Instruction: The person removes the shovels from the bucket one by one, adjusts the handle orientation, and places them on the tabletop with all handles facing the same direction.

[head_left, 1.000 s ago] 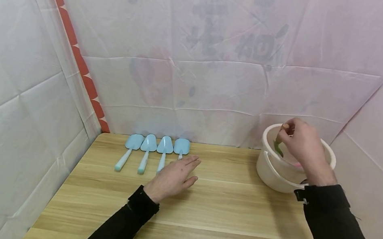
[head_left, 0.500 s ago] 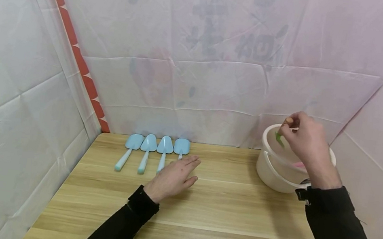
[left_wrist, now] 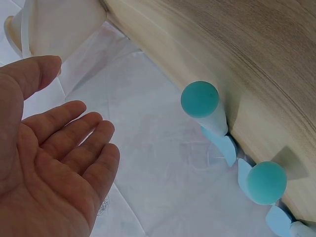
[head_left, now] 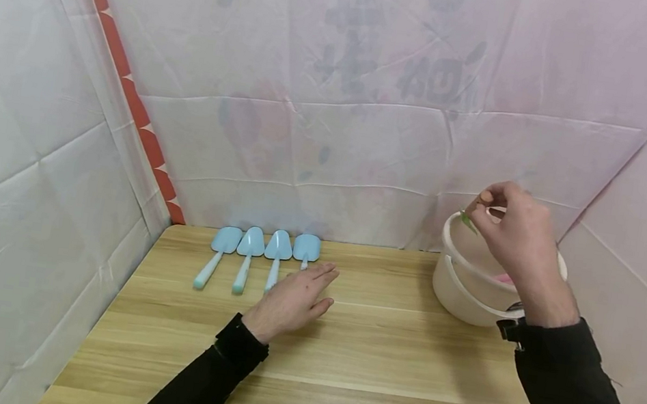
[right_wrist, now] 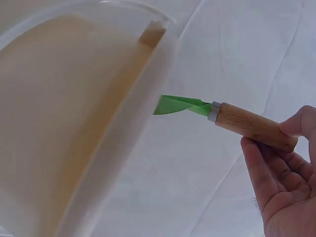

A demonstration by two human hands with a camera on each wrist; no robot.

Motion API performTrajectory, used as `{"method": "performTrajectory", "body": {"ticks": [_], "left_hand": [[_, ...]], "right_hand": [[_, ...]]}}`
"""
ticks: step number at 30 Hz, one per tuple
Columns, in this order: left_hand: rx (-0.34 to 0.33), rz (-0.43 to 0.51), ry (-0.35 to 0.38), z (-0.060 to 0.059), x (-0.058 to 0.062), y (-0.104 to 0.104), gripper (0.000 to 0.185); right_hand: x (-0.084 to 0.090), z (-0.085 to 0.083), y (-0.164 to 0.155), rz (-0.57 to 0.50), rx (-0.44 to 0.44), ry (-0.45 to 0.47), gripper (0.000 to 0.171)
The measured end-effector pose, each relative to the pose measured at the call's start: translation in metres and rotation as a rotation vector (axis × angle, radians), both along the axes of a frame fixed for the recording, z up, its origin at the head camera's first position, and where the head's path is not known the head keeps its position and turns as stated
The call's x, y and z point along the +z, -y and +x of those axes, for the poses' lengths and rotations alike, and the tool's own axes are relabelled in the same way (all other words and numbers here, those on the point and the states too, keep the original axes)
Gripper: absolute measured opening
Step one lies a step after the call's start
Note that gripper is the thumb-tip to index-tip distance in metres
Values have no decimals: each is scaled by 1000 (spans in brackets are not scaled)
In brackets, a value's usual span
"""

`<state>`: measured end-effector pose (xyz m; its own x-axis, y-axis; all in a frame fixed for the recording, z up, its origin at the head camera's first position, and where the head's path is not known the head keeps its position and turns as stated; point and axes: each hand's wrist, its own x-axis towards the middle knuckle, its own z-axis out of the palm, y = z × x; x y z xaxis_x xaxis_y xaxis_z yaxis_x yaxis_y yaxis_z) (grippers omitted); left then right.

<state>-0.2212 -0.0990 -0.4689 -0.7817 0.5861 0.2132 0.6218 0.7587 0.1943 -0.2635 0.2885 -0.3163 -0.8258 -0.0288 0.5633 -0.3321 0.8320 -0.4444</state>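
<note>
Right hand [head_left: 518, 240] pinching a green-bladed tool [right_wrist: 252, 127] by its wooden handle, right at the white bucket's [head_left: 462, 296] rim; left hand [head_left: 293, 296] relaxed, fingers extended, beside the blue scoops [head_left: 252, 244].

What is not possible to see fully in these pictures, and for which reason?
Head view: the left hand covers most of the handle of the rightmost blue scoop.
Head view: the right hand and bucket partly hide a pink thing; its kind is unclear.
Right wrist view: the bucket hides the tip of the green-bladed tool.
Left wrist view: the picture's right edge cuts off the lowest handle.
</note>
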Motion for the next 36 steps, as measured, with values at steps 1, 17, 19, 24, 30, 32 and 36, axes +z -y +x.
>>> {"method": "performTrajectory", "body": {"ticks": [1,17,19,24,30,32,36], "left_hand": [[1,-1,0,0,0,0,62],[1,6,-1,1,1,1,62],[0,7,-1,1,1,1,62],[1,5,0,1,0,1,61],[1,2,5,0,0,1,62],[2,1,5,0,0,1,62],[7,0,9,0,0,0,62]], "right_hand": [[1,1,2,-1,7,-14,22],[2,13,34,14,211,-221,18],[0,14,37,15,234,-225,19],[-7,15,44,31,264,-211,23],[-19,15,52,120,261,-232,23],[-24,14,55,147,266,-240,24],[-32,14,59,155,297,-205,22]]}}
